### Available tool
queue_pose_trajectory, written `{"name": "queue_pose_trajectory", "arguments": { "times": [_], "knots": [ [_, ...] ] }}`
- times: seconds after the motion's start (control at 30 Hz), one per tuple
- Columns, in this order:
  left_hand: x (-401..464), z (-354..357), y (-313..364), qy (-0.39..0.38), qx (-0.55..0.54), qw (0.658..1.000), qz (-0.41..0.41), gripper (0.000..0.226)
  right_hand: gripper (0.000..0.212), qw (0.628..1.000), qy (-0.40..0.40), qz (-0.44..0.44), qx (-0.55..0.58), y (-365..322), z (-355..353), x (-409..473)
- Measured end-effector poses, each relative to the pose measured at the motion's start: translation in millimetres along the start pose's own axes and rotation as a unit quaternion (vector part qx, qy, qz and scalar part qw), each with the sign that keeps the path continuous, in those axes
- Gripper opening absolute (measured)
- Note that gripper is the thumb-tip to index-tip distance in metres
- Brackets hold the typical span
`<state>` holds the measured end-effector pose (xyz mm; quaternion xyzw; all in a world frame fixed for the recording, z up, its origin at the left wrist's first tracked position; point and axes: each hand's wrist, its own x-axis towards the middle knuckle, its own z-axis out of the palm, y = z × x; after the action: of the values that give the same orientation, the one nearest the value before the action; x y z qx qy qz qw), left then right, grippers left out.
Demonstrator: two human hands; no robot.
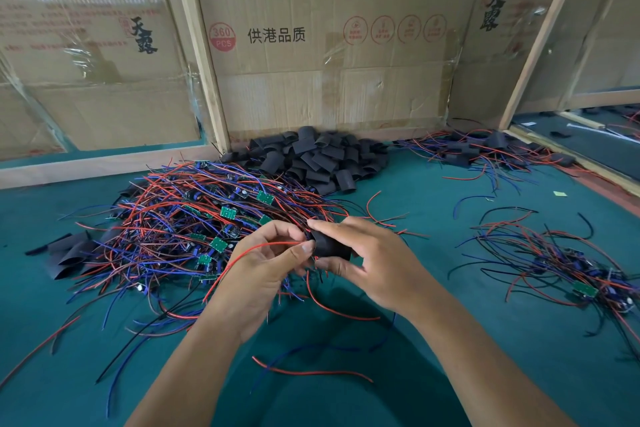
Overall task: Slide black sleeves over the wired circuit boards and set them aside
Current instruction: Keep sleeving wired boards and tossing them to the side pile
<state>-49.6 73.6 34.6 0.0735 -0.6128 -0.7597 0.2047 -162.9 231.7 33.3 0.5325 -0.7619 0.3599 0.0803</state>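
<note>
My right hand (pixel 367 253) grips black sleeve (pixel 330 248); left hand (pixel 266 260) pinches red wire (pixel 263 246) at sleeve mouth. Loose sleeve pile (pixel 318 158) behind, wired boards heap (pixel 194 215) left.

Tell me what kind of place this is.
Probably a small hand-assembly workshop: a heap of wired circuit boards, a pile of black sleeves, and flattened cardboard cartons as dividers on a green worktop.

This was a small workshop where things got put together by hand. A green worktop (pixel 450 340) held big heaps of little boards with wires (pixel 194 218) and a pile of black sleeves (pixel 322 160). Flat cardboard boxes (pixel 329 45) in wood frames made the walls.
</note>
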Motion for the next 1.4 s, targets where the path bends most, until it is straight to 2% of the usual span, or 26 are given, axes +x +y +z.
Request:
{"name": "queue_pose_trajectory", "arguments": {
  "times": [0.23, 0.5, 0.63, 0.73, 0.87, 0.97, 1.1, 1.23, 1.33, 1.4],
  "knots": [
    [-0.9, 1.0, 0.1, 0.007, -0.052, 0.995, -0.083, 0.009, 0.056, 0.999, -0.02, -0.008, -0.024, -7.4, -3.5, -0.7],
    [-1.1, 1.9, -1.5, 0.009, -0.062, 0.99, -0.123, 0.026, 0.059, 0.998, -0.044, -0.005, -0.04, -12.8, -5.2, -0.8],
    [-3.0, 5.0, -2.0, -0.014, -0.085, 0.984, -0.158, 0.008, 0.039, 1.0, -0.026, 0.002, 0.005, -13.6, -4.9, -2.1],
    [-3.6, 3.6, -1.5, -0.023, -0.08, 0.983, -0.162, 0.025, 0.037, 0.999, -0.026, 0.018, 0.025, -14.1, -6.4, -3.4],
    [-3.1, 3.6, -1.7, -0.009, -0.101, 0.981, -0.164, 0.024, 0.033, 0.999, -0.042, 0.004, 0.008, -15.2, -9.8, -3.3],
    [-2.0, 4.8, -1.0, -0.008, -0.131, 0.979, -0.159, 0.023, 0.021, 1.0, -0.016, -0.02, -0.014, -16.9, -13.5, -3.6],
    [-2.8, 8.6, 2.5, -0.026, -0.175, 0.975, -0.136, 0.022, 0.017, 0.996, 0.034, -0.043, -0.07, -17.8, -23.4, 1.4],
    [-2.2, 9.0, 2.9, -0.007, -0.187, 0.975, -0.12, 0.015, 0.018, 0.983, 0.082, -0.046, -0.158, -2.4, -45.9, 17.1],
    [-1.8, 9.6, 1.0, -0.021, -0.157, 0.977, -0.141, 0.028, 0.021, 0.959, 0.122, -0.011, -0.254, 26.7, -73.2, 33.0],
    [-0.9, 10.6, -0.1, -0.033, -0.142, 0.978, -0.149, 0.029, 0.02, 0.935, 0.126, 0.017, -0.331, 50.3, -93.2, 44.0]
  ]
}}
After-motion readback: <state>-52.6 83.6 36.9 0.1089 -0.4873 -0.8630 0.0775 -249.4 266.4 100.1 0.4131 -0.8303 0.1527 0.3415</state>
